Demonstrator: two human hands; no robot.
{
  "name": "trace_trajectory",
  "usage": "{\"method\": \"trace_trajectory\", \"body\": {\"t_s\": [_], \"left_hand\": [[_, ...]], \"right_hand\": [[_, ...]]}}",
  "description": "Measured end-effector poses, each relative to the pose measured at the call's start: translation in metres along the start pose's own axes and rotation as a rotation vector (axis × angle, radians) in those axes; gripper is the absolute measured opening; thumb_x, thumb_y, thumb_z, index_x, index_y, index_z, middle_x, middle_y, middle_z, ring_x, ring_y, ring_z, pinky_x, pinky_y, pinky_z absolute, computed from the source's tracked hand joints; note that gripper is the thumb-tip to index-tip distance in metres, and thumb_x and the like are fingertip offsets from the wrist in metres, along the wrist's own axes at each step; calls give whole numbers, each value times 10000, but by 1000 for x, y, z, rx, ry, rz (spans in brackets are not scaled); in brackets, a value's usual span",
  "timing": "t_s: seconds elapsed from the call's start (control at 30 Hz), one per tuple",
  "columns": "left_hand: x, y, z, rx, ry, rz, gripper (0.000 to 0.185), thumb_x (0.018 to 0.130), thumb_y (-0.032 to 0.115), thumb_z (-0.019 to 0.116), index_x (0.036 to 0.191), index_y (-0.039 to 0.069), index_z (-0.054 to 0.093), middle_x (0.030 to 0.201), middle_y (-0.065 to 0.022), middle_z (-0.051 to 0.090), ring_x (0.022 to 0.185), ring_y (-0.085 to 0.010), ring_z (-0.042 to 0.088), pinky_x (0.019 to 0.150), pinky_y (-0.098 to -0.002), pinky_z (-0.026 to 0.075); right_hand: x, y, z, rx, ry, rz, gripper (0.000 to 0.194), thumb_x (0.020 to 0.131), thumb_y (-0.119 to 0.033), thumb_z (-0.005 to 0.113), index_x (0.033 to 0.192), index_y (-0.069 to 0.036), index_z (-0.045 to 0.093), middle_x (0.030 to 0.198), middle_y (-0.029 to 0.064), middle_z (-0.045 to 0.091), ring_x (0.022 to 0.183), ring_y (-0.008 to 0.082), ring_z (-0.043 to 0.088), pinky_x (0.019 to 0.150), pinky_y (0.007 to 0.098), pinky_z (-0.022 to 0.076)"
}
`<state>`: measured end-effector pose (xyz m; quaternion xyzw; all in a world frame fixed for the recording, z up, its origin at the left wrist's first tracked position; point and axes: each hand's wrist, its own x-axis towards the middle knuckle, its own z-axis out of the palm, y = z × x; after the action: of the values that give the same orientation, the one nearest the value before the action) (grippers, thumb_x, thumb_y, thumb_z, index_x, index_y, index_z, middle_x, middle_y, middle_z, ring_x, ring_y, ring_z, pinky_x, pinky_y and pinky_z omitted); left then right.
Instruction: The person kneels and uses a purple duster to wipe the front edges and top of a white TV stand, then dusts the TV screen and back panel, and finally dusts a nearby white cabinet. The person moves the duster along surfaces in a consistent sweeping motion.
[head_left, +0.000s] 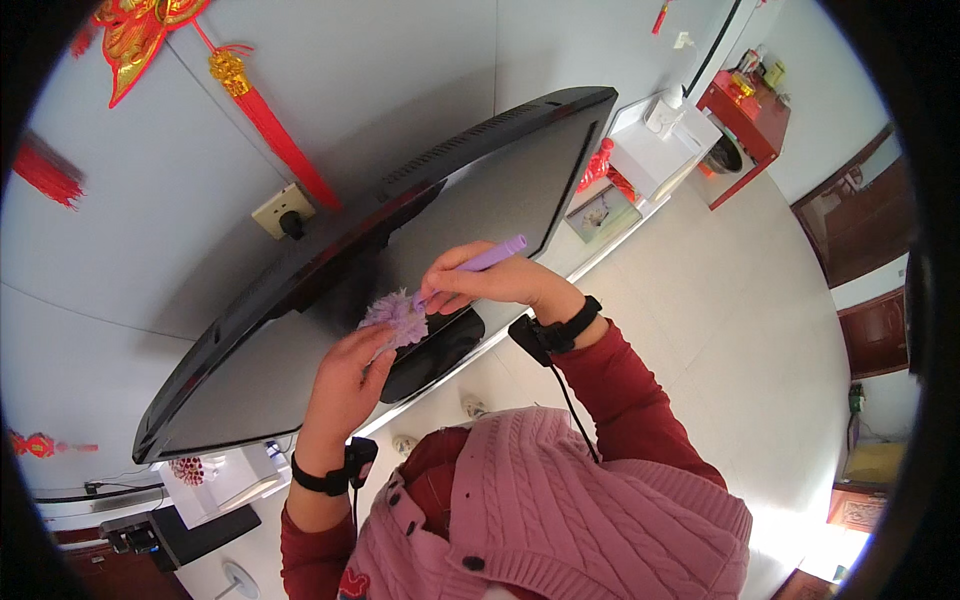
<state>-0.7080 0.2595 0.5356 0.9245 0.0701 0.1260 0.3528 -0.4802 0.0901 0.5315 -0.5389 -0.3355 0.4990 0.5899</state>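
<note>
A duster with a light purple handle (491, 253) and a fluffy purple-grey head (401, 319) is held in front of a large black flat-screen television (517, 187). My right hand (487, 281) grips the handle, whose hollow end sticks out past my knuckles. At the other end, my left hand (349, 375) has its fingers on the edge of the fluffy head, partly covering it. Below the duster lies the television's glossy black stand base (442, 360). Both wrists wear black straps with small devices and cables.
The television stands on a long white cabinet (570, 255) along the wall. A framed picture (604, 214), a red figurine (598, 165) and a white bottle (673, 96) stand towards the right. A plugged wall socket (285, 211) and a hanging red tassel (281, 139) are behind the television.
</note>
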Motion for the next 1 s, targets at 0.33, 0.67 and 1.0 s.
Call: {"method": "trace_trajectory", "body": {"t_s": [0.33, 0.67, 1.0], "left_hand": [[-17, -67, 39, -136, 6, -172, 308, 982, 164, 655, 1265, 42, 667, 1233, -167, 685, 1101, -302, 673, 932, -348, 527], [-21, -143, 129, -508, -93, -556, 443, 991, 194, 683, 1373, 3, 565, 1291, -144, 669, 1176, -207, 650, 1013, -306, 502], [-25, -157, 143, -362, -257, -650, 546, 985, 328, 668, 1404, 5, 532, 1341, -196, 636, 1217, -264, 641, 1035, -344, 488]], "right_hand": [[-44, 32, -178, -788, 972, -145, 209, 898, -171, 621, 984, -23, 741, 812, 84, 736, 744, 161, 712, 680, 295, 568], [-15, 88, -102, -467, 712, -160, 186, 885, -164, 666, 993, -33, 741, 807, 82, 731, 763, 158, 713, 711, 304, 565], [4, 136, -38, 250, 270, 23, 268, 1009, -208, 603, 1132, 25, 656, 1080, 147, 719, 996, 255, 730, 901, 335, 602]]}}
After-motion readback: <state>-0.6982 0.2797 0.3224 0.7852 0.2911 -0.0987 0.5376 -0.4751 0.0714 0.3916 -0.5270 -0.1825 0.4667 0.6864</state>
